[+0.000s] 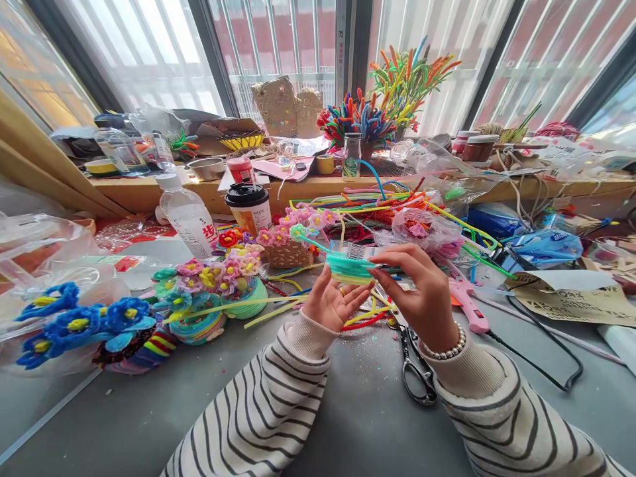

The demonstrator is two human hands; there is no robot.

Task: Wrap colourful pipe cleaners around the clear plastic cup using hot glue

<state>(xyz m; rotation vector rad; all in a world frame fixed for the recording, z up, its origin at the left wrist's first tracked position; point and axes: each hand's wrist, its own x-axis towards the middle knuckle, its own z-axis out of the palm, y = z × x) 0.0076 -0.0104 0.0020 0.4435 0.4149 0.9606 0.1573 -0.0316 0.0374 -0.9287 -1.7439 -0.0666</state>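
Observation:
A small clear plastic cup (350, 266) wound with teal and pale yellow pipe cleaners is held up over the table. My left hand (330, 301) supports it from below, thumb against its left side and fingers under its base. At its right edge, my right hand (415, 285) pinches with thumb and forefinger; what lies between those fingertips is partly hidden. A teal strand runs from the cup up to the left. Below my right wrist lie black-handled scissors (417, 374), their blades partly covered. Loose yellow and red pipe cleaners (365, 320) lie behind my hands.
Pipe-cleaner flower pots, including blue flowers (77, 324), stand at the left. Behind them are a plastic bottle (186, 215) and a lidded paper cup (248, 209). A pink glue gun (470, 305) with a black cable lies right. Piled pipe cleaners (368, 202) fill the back.

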